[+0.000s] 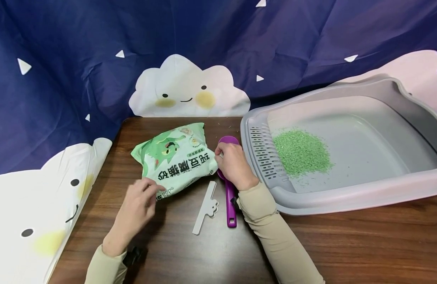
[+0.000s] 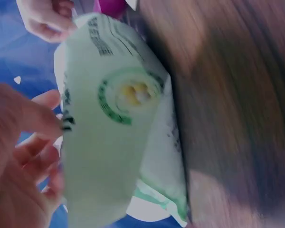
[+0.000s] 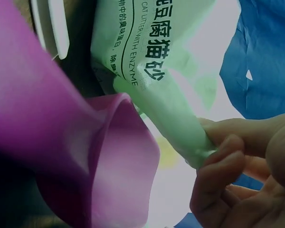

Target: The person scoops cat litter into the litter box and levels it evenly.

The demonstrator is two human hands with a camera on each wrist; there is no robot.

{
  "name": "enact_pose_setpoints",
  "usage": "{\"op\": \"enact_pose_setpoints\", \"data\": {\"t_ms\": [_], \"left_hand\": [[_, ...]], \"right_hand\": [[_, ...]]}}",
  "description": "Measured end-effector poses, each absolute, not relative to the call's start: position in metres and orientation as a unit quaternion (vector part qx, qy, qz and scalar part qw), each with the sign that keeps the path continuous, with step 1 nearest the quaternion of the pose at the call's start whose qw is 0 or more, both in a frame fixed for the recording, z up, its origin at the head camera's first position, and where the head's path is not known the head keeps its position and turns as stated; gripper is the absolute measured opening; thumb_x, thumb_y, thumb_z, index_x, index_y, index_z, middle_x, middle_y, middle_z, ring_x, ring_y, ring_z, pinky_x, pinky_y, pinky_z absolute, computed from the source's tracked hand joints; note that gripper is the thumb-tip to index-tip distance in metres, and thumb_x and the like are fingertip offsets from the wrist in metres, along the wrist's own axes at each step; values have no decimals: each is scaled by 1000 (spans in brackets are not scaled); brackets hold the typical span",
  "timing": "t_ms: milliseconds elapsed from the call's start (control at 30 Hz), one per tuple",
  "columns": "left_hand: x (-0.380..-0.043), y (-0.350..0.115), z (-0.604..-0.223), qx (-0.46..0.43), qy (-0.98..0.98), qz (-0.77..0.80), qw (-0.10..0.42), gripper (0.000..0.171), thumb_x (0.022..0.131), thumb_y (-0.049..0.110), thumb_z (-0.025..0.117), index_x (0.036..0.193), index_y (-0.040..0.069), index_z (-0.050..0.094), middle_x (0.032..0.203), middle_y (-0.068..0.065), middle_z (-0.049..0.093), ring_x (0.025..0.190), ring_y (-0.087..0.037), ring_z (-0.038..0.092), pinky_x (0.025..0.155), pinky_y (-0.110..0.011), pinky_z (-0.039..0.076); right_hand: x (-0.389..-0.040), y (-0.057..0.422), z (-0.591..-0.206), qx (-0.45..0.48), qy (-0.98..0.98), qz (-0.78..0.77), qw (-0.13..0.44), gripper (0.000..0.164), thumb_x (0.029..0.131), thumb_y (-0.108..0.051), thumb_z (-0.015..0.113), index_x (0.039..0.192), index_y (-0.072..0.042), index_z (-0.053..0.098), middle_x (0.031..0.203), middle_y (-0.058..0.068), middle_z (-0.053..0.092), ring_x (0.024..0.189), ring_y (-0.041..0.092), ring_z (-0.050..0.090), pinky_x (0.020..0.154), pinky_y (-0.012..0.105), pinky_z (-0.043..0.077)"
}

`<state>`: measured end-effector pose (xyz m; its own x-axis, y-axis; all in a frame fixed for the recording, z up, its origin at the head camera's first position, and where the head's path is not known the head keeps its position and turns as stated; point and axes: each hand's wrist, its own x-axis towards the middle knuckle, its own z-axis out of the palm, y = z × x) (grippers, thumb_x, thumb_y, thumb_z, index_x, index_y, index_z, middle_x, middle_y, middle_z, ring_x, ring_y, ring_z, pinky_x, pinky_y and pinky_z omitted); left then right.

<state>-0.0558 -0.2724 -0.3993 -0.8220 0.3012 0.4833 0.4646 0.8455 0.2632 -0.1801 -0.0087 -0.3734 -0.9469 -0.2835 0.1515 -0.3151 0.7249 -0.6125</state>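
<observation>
A green and white cat litter bag (image 1: 179, 159) lies on the table. My right hand (image 1: 234, 163) pinches its right end between thumb and fingers, and the right wrist view shows the bag's folded corner (image 3: 194, 147) in that grip. At the bag's near left end, my left hand (image 1: 138, 201) has its fingers loosely bent, with the fingertips at the bag's edge; in the left wrist view no grip shows. Beneath my right hand lies a purple scoop (image 1: 230, 205), partly hidden. A white bag clip (image 1: 206, 209) with a cloud-shaped part rests to the scoop's left.
On the right stands a large grey litter box (image 1: 346, 205) with green litter pellets (image 1: 301, 152) heaped at its left side. A few stray bits lie on the brown wooden table (image 1: 176, 244) behind the scoop. A dark blue curtain (image 1: 211, 31) with clouds hangs behind and at left.
</observation>
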Motion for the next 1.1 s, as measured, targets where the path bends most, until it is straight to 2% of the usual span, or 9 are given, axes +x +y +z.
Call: {"op": "enact_pose_setpoints", "data": {"t_ms": [100,267,333,467,633,733,833,933,1100], "left_hand": [[-51,-267,-398,-233,-934,-173,209,22,76,1,57,93,8,71,91,-2,60,82,-22,56,70,-39,44],[-45,-266,-396,-229,-944,-129,197,26,76,16,75,99,6,72,94,-3,63,86,-24,59,73,-40,47],[-45,-266,-398,-227,-947,-114,199,31,71,13,80,100,4,72,93,-4,64,84,-25,60,71,-40,48],[-46,-268,-401,-209,-952,-81,209,27,68,1,79,95,3,73,84,-5,64,76,-27,60,64,-39,46],[-46,-269,-403,-205,-952,-60,221,18,71,-2,72,88,3,73,74,-5,60,69,-27,58,60,-39,45],[-46,-268,-402,-200,-952,-60,224,15,72,-3,69,85,3,72,70,-5,58,64,-28,57,59,-40,45],[-45,-267,-402,-190,-955,-62,222,15,72,-5,65,84,3,71,68,-5,55,60,-29,55,57,-41,45],[-44,-267,-402,-171,-960,-57,213,18,72,-3,64,86,5,71,67,-4,54,59,-30,54,52,-41,44],[-42,-265,-400,-140,-970,-37,195,26,73,7,72,99,12,71,67,-3,54,56,-28,54,39,-38,37]], "right_hand": [[-177,-9,-373,166,-930,325,33,10,86,-3,62,85,-7,70,86,12,64,89,33,61,84,43,49],[-171,-8,-370,163,-934,314,47,14,89,-4,60,91,-7,73,93,13,60,82,32,63,77,42,52],[-169,-7,-370,167,-933,315,50,19,88,-2,57,94,-6,74,97,14,59,80,33,65,75,42,54],[-164,-4,-370,195,-932,300,64,24,85,3,54,93,-5,74,99,13,55,76,32,63,71,42,53],[-157,-1,-370,227,-931,263,109,17,82,2,59,90,-6,72,99,11,50,85,28,53,75,39,50],[-148,0,-367,233,-931,253,124,11,83,-2,62,89,-7,70,96,8,50,84,25,52,67,37,50],[-136,0,-363,245,-934,239,105,6,85,-8,64,81,-11,66,87,4,51,73,21,55,57,36,49],[-123,-1,-359,274,-936,214,56,9,85,-12,66,77,-13,62,82,2,53,65,20,57,53,35,48],[-103,-6,-359,322,-930,172,-31,15,81,-19,74,81,-11,60,83,4,56,66,20,57,52,34,47]]}}
